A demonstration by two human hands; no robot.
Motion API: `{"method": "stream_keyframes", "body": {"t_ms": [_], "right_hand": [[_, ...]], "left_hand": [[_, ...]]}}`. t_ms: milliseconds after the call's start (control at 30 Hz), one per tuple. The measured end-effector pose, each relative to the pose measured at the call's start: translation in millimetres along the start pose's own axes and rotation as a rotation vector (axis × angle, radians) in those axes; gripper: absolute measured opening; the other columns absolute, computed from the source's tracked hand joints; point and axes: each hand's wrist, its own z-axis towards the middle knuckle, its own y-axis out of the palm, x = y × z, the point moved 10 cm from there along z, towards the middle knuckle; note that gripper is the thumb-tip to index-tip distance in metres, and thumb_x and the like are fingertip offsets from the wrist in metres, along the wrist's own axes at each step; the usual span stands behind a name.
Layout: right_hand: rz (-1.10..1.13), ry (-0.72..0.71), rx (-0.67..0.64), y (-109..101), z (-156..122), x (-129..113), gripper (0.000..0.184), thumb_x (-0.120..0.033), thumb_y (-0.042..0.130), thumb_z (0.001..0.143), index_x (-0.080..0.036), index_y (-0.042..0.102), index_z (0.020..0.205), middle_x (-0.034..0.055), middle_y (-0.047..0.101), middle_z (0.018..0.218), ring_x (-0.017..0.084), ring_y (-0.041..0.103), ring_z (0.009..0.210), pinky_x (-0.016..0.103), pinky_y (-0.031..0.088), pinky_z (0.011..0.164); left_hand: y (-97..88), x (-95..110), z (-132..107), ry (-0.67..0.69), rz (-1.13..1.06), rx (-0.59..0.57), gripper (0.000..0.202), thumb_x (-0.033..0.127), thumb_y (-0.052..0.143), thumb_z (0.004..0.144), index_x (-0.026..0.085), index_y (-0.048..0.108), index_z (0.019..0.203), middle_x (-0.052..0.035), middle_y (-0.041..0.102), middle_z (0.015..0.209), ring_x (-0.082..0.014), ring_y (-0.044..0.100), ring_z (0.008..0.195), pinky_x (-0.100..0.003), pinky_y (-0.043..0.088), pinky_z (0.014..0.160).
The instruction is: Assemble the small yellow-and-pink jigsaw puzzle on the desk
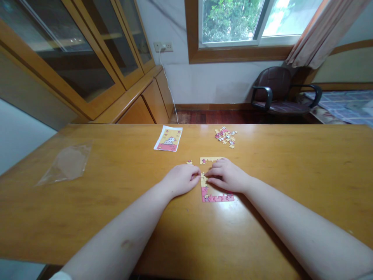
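Observation:
A partly joined jigsaw puzzle frame (220, 198) lies flat on the table, with pink pieces along the bottom and yellow ones at the top and upper left. My left hand (185, 179) is closed at its left edge, thumb and fingertips pressed together; what lies between them is hidden. From the right, my right hand (230, 175) reaches over the frame, thumb and fingers apart, fingertips touching the yellow pieces of the left side. It covers part of the frame's right side. A loose puzzle piece (189, 161) lies just above my left hand.
A heap of loose puzzle pieces (225, 136) sits near the table's far edge. Left of it lies a picture card (169, 139) with a white cartoon animal. A clear plastic bag (68, 163) rests on the table's left. Beyond are a glass-door cabinet (122, 83) and an armchair (275, 91).

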Motion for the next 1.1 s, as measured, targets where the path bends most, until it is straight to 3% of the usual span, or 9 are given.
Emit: {"method": "stream_keyframes", "body": {"t_ms": [400,700,1100], "right_hand": [[-0.024,0.003,-0.027,2.4,0.4,-2.2,0.025,-0.037,0.058,0.090,-0.022,0.070,0.106,0.0059,0.068,0.085,0.019,0.059,0.085,0.035,0.036,0.081],[-0.012,-0.033,-0.006,0.0,0.4,-5.4,0.021,-0.034,0.057,0.091,-0.022,0.072,0.097,0.0046,0.068,0.082,0.017,0.059,0.081,0.033,0.035,0.080],[-0.006,-0.024,-0.007,0.3,-0.1,-4.9,0.021,-0.034,0.057,0.090,-0.021,0.071,0.099,0.0055,0.068,0.082,0.018,0.059,0.083,0.033,0.035,0.080]], "left_hand": [[-3.3,-3.9,-0.4,-0.038,0.001,0.016,0.021,0.028,0.047,0.087,0.022,0.066,0.080,-0.0011,0.064,0.072,-0.0159,0.056,0.066,-0.025,0.036,0.059],[-1.7,-2.1,0.1,-0.034,0.016,-0.015,0.016,0.026,0.051,0.083,0.022,0.067,0.082,-0.0003,0.064,0.072,-0.0155,0.056,0.067,-0.025,0.038,0.061],[0.5,-8.2,1.8,-0.070,0.006,-0.019,0.016,0.030,0.054,0.083,0.024,0.068,0.090,-0.0004,0.067,0.078,-0.0161,0.059,0.071,-0.025,0.041,0.064]]}}
